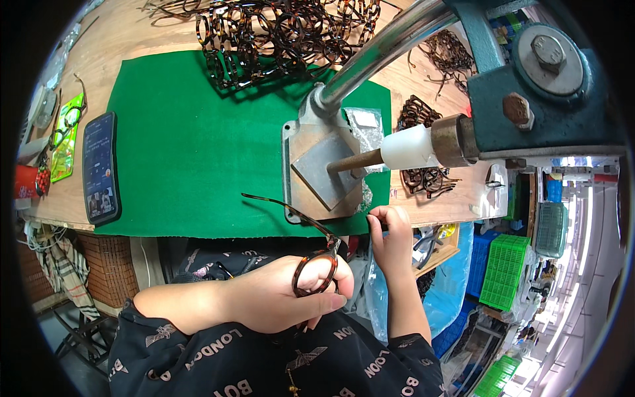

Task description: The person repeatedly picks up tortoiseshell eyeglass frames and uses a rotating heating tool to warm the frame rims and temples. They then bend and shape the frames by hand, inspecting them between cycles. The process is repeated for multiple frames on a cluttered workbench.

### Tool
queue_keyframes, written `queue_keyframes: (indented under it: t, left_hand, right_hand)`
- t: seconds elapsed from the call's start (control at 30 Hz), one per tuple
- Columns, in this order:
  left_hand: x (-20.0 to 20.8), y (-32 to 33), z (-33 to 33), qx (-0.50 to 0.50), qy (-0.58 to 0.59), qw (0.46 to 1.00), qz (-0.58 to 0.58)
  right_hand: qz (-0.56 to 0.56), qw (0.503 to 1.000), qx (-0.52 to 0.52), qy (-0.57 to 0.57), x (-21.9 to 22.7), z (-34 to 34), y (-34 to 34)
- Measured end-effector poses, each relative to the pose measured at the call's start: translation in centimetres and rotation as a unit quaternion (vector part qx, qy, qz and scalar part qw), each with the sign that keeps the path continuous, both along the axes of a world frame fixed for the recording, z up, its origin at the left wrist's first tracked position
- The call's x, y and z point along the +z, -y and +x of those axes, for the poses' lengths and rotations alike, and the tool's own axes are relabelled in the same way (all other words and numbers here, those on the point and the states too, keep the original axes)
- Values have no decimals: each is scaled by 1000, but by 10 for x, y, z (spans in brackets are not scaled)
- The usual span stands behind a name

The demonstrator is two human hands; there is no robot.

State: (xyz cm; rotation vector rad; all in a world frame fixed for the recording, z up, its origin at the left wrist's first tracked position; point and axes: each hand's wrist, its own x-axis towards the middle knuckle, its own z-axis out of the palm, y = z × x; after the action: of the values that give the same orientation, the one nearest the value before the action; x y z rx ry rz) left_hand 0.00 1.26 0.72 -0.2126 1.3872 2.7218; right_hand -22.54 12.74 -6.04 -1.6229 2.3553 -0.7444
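Nearby, wooden drawer (438, 262) holding yellow item (449, 229), glasses frame (301, 266) in left hand (268, 294)

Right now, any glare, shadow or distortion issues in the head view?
Head view: ceiling lights blown out at right; highlights on the metal post; shadow under the frame pile on the green mat; black fisheye corners; eyeglass frame in the left hand looks reasonably sharp.

The left hand (268, 294), turned inward, grips; the raised right hand (393, 241) is curled.
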Motion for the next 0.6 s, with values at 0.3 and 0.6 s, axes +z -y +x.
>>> queue_keyframes:
  t: [0.3,0.6]
  left_hand:
    - [-2,-1,1,0,0,1000,1]
    - [-2,-1,0,-7,5,1000,14]
  right_hand:
    - [31,996,43,-65,7,2,7]
    - [16,998,-2,65,-1,-11,-9]
